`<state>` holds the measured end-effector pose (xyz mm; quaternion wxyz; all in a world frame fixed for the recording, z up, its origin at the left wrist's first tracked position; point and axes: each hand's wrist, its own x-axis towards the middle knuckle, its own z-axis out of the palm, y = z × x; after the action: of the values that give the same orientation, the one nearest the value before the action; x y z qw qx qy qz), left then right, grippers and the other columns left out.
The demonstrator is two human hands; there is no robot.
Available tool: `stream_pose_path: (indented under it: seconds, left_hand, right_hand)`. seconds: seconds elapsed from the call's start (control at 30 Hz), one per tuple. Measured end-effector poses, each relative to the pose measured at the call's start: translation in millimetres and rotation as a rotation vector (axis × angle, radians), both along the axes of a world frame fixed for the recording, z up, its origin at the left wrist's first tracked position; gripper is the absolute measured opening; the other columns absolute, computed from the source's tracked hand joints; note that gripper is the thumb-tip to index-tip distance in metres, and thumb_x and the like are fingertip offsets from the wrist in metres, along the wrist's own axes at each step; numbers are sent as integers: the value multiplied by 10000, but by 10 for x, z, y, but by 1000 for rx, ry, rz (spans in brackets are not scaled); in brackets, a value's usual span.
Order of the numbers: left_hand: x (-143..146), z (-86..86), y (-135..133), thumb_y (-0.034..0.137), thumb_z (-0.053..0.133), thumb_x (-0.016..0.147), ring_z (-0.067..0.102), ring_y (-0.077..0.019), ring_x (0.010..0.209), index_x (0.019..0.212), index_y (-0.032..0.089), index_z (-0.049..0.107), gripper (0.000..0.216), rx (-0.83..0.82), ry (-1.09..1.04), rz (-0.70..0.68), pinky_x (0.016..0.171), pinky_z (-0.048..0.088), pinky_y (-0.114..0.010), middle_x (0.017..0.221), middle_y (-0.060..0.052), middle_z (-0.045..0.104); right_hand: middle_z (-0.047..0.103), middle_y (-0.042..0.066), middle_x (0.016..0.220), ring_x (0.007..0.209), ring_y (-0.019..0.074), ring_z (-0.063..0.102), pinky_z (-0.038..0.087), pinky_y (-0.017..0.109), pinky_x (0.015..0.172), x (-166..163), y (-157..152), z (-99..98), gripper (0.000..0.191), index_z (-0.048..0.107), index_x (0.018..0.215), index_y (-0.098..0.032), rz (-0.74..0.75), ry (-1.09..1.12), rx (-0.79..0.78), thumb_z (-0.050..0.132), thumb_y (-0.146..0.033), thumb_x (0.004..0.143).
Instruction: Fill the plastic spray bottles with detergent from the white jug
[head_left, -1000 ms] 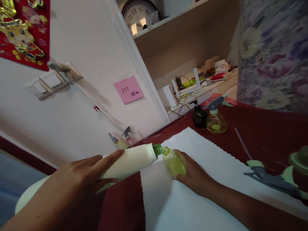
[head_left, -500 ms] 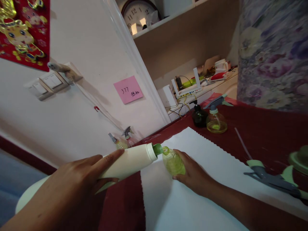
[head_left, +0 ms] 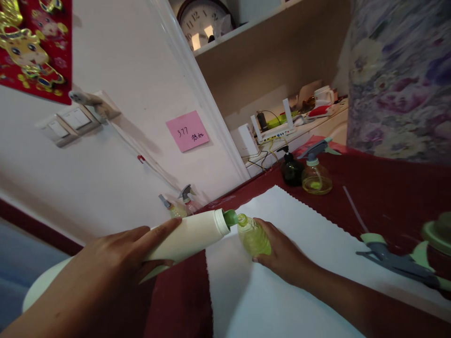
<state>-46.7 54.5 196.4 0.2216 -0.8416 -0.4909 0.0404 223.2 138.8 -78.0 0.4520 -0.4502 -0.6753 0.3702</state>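
Note:
My left hand (head_left: 116,253) is closed around a large pale-cream bottle (head_left: 197,234), tipped nearly flat with its mouth to the right. Its green spout (head_left: 230,218) meets the neck of a small see-through yellow-green bottle (head_left: 254,238); I cannot tell whether they touch. My right hand (head_left: 278,249) grips that small bottle around its lower part and tilts it toward the spout. Any stream between them is too small to make out. A grey-and-green spray head (head_left: 394,260) with a thin tube lies to the right, beyond my right forearm.
A white sheet (head_left: 275,300) lies on the dark red tabletop (head_left: 380,188). Behind stand a dark pump bottle (head_left: 292,170) and a spray bottle (head_left: 317,180) with yellow liquid. Two more spray bottles, one pinkish (head_left: 190,205), stand by the wall. A green round object (head_left: 439,234) sits at right.

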Motion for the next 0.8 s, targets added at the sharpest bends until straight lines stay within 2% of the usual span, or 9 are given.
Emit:
stream_pose_path:
  seconds: [0.27,0.43,0.53,0.63,0.8]
  left_hand:
    - [-11,2,5,335,570,932,831,-255,840,1550,468,487,638,20,38,-28,612,595,-274,1133,-16,840]
    - [4,-21,-22,352,548,951,830,-286,864,1540,416,526,592,11,8,30,637,612,-295,1195,-46,830]
    - [-51,-129,-1,452,561,997,834,-289,892,1497,379,593,506,26,-56,22,680,639,-299,1212,-59,828]
    - [-128,-312,43,573,608,984,839,-278,876,1441,348,656,512,70,-128,-2,741,660,-308,1165,-57,844]
    - [-160,-570,93,589,686,921,838,-263,831,1404,361,686,534,77,-363,58,757,658,-307,1089,-15,859]
  right_hand:
    - [544,123,1596,1452,369,497,407,569,1216,-2,-9,25,935,379,1595,-248,1,-25,-20,724,-274,727]
    - [540,125,1594,1452,367,492,401,565,1215,-3,-2,2,923,373,1590,-260,19,-21,-14,722,-287,737]
    - [539,123,1595,1458,359,491,404,551,1214,-4,3,-10,915,377,1587,-257,18,-11,-13,719,-294,739]
    - [521,137,1614,1473,353,478,391,538,1225,-7,-6,4,922,377,1591,-219,19,5,-50,711,-285,734]
    - [504,154,1628,1481,362,475,395,545,1220,-10,-34,41,929,358,1608,-188,29,30,-67,683,-274,742]
